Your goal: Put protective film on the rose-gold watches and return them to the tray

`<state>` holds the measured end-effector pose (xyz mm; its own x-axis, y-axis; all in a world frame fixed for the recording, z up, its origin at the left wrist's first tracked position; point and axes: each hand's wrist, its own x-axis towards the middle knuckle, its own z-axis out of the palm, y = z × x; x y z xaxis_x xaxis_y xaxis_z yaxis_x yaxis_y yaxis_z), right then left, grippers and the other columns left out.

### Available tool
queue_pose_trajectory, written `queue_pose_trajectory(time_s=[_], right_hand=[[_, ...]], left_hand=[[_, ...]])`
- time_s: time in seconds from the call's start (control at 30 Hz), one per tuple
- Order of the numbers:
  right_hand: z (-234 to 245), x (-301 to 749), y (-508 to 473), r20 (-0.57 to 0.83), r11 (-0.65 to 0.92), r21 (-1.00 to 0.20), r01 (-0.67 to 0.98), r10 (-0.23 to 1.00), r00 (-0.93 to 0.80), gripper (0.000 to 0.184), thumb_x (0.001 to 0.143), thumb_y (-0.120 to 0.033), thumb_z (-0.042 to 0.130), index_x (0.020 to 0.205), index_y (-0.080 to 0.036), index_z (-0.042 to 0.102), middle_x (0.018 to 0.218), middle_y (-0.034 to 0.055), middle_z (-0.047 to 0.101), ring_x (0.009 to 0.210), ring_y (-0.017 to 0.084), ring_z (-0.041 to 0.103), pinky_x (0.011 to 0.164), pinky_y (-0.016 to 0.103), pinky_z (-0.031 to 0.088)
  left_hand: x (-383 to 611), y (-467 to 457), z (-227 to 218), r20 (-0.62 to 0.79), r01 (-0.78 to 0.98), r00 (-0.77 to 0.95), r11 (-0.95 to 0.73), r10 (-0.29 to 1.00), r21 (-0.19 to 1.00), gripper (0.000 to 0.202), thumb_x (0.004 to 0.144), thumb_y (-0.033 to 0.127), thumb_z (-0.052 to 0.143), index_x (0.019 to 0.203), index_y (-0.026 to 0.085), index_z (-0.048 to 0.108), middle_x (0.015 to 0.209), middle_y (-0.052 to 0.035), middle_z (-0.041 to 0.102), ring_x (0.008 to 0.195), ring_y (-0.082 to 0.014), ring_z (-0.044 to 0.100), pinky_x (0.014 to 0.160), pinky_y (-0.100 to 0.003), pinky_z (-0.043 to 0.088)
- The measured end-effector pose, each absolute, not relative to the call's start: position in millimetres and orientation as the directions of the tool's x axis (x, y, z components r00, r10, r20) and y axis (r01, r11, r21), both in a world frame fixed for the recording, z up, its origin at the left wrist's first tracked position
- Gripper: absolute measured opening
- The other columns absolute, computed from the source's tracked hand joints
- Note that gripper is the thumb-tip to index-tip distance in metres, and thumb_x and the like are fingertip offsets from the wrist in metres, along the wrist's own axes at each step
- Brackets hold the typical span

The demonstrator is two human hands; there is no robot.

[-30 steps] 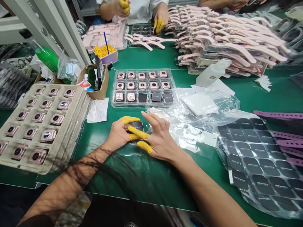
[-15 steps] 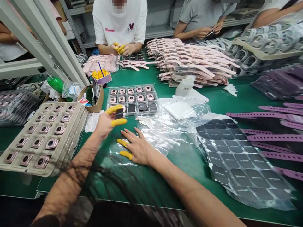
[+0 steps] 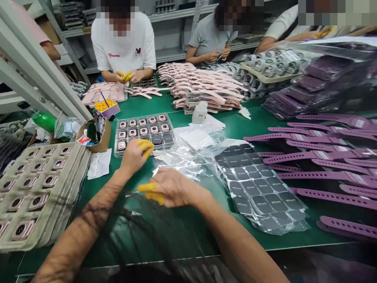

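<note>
My left hand [image 3: 136, 156] is at the front edge of a clear plastic tray [image 3: 118, 153], its yellow-covered fingertips pressed together. Whatever they hold is hidden. Pink-framed smartwatch cases [image 3: 143, 131] sit in the tray's slots, and dark square pieces [image 3: 157, 139] lie in its front row. Nearer to me, my right hand [image 3: 173, 189] hovers low over the green table with thumb and fingers closed, two tips in yellow covers. Faint glints of clear film [image 3: 133, 193] show beside these fingertips; I cannot tell whether they grip it.
Stacked beige trays [image 3: 63, 181] with watch cases stand left. A clear sheet of dark square labels [image 3: 262, 188] and purple straps [image 3: 318, 157] lie right. A white bottle [image 3: 200, 113], crumpled plastic [image 3: 188, 163] and pink straps [image 3: 203, 84] are beyond. A co-worker [image 3: 123, 47] sits opposite.
My left hand, earlier holding a small dark square piece up, has turned over at the tray's front edge. My right hand has gone from spread flat to closed. The camera view has swung right.
</note>
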<state>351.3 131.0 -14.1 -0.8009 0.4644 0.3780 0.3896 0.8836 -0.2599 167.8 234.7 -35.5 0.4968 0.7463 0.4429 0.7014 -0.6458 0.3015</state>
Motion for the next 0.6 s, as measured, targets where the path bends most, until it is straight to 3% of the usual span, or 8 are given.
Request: queue_pose_trajectory(time_s=[0.1, 0.13, 0.2, 0.3, 0.43, 0.5, 0.6], right_hand=[[-6.2, 396.2, 147.6, 0.291, 0.6, -0.413, 0.685, 0.8, -0.525, 0.032, 0.096, -0.027, 0.052, 0.126, -0.025, 0.064, 0.102, 0.0036, 0.075, 0.091, 0.016, 0.065, 0.085, 0.031, 0.047], [-6.5, 408.5, 152.6, 0.203, 0.436, -0.385, 0.813, 0.9, -0.387, 0.035, 0.095, -0.028, 0.055, 0.129, -0.025, 0.062, 0.113, 0.0058, 0.072, 0.101, 0.018, 0.064, 0.09, 0.032, 0.046], [-8.4, 424.6, 158.9, 0.117, 0.146, -0.297, 0.944, 0.986, -0.115, 0.039, 0.092, -0.031, 0.061, 0.129, -0.021, 0.063, 0.13, 0.0129, 0.064, 0.116, 0.028, 0.058, 0.097, 0.041, 0.044], [-7.2, 426.5, 156.0, 0.067, -0.092, -0.201, 0.975, 0.992, 0.108, 0.045, 0.092, -0.042, 0.059, 0.127, -0.014, 0.063, 0.127, 0.0212, 0.06, 0.116, 0.037, 0.056, 0.095, 0.048, 0.044], [-0.6, 404.4, 140.8, -0.153, -0.366, -0.064, 0.929, 0.923, 0.353, 0.067, 0.09, -0.06, 0.053, 0.133, -0.008, 0.057, 0.119, 0.0262, 0.061, 0.111, 0.04, 0.058, 0.091, 0.049, 0.046], [-3.2, 391.4, 136.0, -0.215, -0.402, -0.052, 0.914, 0.899, 0.382, 0.077, 0.087, -0.066, 0.053, 0.137, -0.007, 0.055, 0.122, 0.0295, 0.059, 0.112, 0.042, 0.057, 0.089, 0.051, 0.046], [-16.2, 374.8, 135.2, -0.176, -0.38, -0.09, 0.921, 0.916, 0.361, 0.09, 0.084, -0.073, 0.051, 0.145, -0.006, 0.048, 0.124, 0.0347, 0.056, 0.112, 0.045, 0.054, 0.088, 0.058, 0.044]], left_hand=[[177.3, 218.0, -47.4, 0.348, 0.658, 0.628, -0.714, 0.696, 0.24, 0.029, 0.094, 0.039, 0.06, 0.113, 0.022, 0.074, 0.126, -0.0115, 0.065, 0.118, -0.028, 0.055, 0.102, -0.046, 0.044], [178.6, 216.2, -50.3, 0.347, 0.682, 0.615, -0.698, 0.708, 0.217, 0.027, 0.093, 0.04, 0.062, 0.109, 0.022, 0.076, 0.128, -0.0118, 0.064, 0.119, -0.0297, 0.053, 0.102, -0.048, 0.043], [176.9, 216.6, -54.6, 0.356, 0.719, 0.587, -0.67, 0.728, 0.185, 0.024, 0.094, 0.038, 0.06, 0.1, 0.023, 0.078, 0.127, -0.0101, 0.065, 0.12, -0.0305, 0.05, 0.103, -0.05, 0.04], [169.4, 220.1, -59.7, 0.33, 0.719, 0.601, -0.673, 0.728, 0.174, 0.024, 0.096, 0.036, 0.057, 0.107, 0.026, 0.077, 0.124, -0.0085, 0.066, 0.119, -0.0299, 0.048, 0.103, -0.05, 0.037], [166.3, 221.0, -61.2, 0.24, 0.749, 0.598, -0.64, 0.764, 0.171, 0.034, 0.098, 0.042, 0.053, 0.126, 0.033, 0.071, 0.122, -0.0103, 0.064, 0.117, -0.0313, 0.045, 0.098, -0.051, 0.036], [163.4, 219.3, -55.1, 0.212, 0.77, 0.585, -0.618, 0.783, 0.155, 0.032, 0.097, 0.043, 0.052, 0.118, 0.032, 0.074, 0.116, -0.0112, 0.064, 0.114, -0.032, 0.045, 0.097, -0.052, 0.036], [151.8, 212.1, -40.4, 0.241, 0.853, 0.485, -0.516, 0.841, 0.084, 0.033, 0.098, 0.033, 0.045, 0.104, 0.023, 0.076, 0.102, -0.0152, 0.064, 0.11, -0.0347, 0.047, 0.094, -0.055, 0.037]])
